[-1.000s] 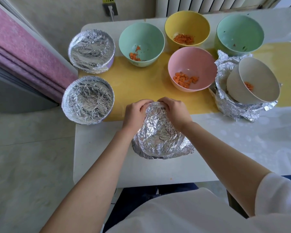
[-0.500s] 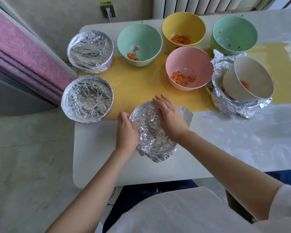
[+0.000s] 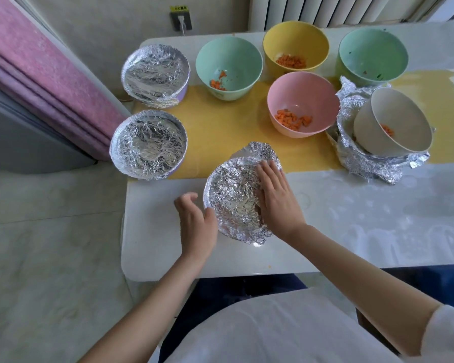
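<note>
Indoors, a person's right hand [image 3: 275, 200] is pressing flat, fingers straight, on the foil-wrapped bowl [image 3: 233, 200].
The left hand [image 3: 197, 224] is hovering relaxed, grasping nothing, its thumb just beside the foil rim. That bowl is sitting on the white table [image 3: 351, 218], at the near edge of the yellow mat [image 3: 220, 121]. Left of it a sealed bowl [image 3: 148, 145] is standing; beyond, a pink bowl [image 3: 303, 103] is holding diced carrot and a white bowl [image 3: 393, 121] is leaning in loose foil [image 3: 364, 163].
</note>
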A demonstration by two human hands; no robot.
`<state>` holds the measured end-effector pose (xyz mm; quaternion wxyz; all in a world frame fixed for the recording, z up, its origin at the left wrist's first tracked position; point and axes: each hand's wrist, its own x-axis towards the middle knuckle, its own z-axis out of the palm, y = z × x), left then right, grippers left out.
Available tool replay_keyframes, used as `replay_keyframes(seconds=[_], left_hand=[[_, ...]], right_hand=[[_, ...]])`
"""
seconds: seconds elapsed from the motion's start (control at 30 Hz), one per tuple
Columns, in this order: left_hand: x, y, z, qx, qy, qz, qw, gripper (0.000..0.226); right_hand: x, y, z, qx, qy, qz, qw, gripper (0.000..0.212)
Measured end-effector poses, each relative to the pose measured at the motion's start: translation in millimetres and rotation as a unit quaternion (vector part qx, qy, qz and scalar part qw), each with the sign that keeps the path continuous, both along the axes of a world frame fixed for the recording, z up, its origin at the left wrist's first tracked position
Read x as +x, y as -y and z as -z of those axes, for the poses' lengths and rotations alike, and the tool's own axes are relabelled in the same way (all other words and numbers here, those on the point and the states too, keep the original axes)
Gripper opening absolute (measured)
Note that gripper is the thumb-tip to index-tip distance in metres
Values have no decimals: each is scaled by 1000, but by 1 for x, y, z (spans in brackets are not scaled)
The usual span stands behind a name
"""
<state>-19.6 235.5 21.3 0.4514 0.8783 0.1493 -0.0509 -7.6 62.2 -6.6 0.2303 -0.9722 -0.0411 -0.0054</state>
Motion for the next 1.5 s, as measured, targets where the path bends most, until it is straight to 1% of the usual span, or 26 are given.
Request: replay_keyframes(seconds=[0.07,0.13,0.17,0.27,0.37,0.4,0.47,0.53,0.7,0.83,0.97,1.1,1.2,1.23,1.3,1.37,1.4,1.43,1.5], left_hand=[[15,2,0,21,64,58,996,29],[30,7,3,14,80,105,991,33],[36,10,7,8,80,112,990,34],[41,16,17,-4,75,84,994,35],[40,17,21,-13,84,43,995,35],[41,16,21,-18,85,34,996,35],[41,15,25,-29,88,22,995,34],[40,16,28,-45,83,8,996,33],[38,17,34,-84,69,-23,994,34],[39,18,36,-80,75,-35,993,33],[38,18,35,-98,80,-36,991,35],[39,16,35,-116,50,-23,992,36],[38,15,29,-122,18,-6,992,36],[39,13,28,-113,18,11,993,37],[42,10,25,-60,40,56,996,39],[53,11,21,5,95,129,987,42],[60,13,19,32,114,170,978,43],[66,15,15,55,122,207,969,42],[77,19,13,84,99,253,959,38]], right_hand=[[1,1,-2,23,-3,4,1000,46],[3,1,-3,58,-11,17,998,44],[4,1,-3,77,-15,27,997,43],[3,-1,-2,144,-16,71,987,42],[4,-2,-1,193,-3,119,974,48],[5,-2,0,217,-5,142,966,46],[9,-2,-2,283,-19,203,937,37],[13,1,-2,317,-44,250,914,31],[14,2,3,309,-61,257,914,31],[14,1,5,295,-48,257,919,31],[14,-1,5,282,-39,255,924,30],[13,1,6,283,-37,253,924,30],[12,3,4,292,-57,256,920,32],[12,4,3,289,-64,251,922,33],[14,8,0,256,-37,205,944,36],[24,10,-5,202,9,117,972,38],[33,10,-6,183,19,68,981,38],[42,10,-6,168,18,24,985,38],[59,9,-9,152,-16,-34,988,37]])
